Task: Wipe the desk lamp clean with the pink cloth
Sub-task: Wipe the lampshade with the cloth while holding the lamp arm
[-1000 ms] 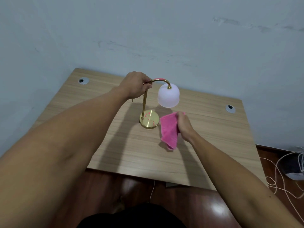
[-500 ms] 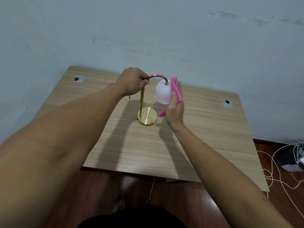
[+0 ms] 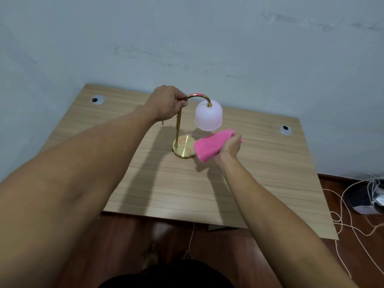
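Observation:
A small desk lamp stands on the wooden desk [image 3: 187, 194]: a brass curved stem, a round brass base [image 3: 182, 149] with pink marks on it, and a frosted white shade [image 3: 208, 118] hanging from the arc. My left hand [image 3: 167, 102] grips the stem at the start of the curve. My right hand [image 3: 229, 147] holds the bunched pink cloth [image 3: 209, 145] just below the shade, at the right edge of the base. A pink smear shows on top of the arc.
Two round cable grommets [image 3: 97, 100] [image 3: 285, 129] sit near the desk's back corners. The grey wall stands right behind the desk. On the wooden floor to the right lie pale cords [image 3: 353, 215] and a dark device [image 3: 367, 200].
My right hand with the pink cloth rose against the shade's right side half a second ago, then came back down beside the base. The left hand kept its hold on the stem.

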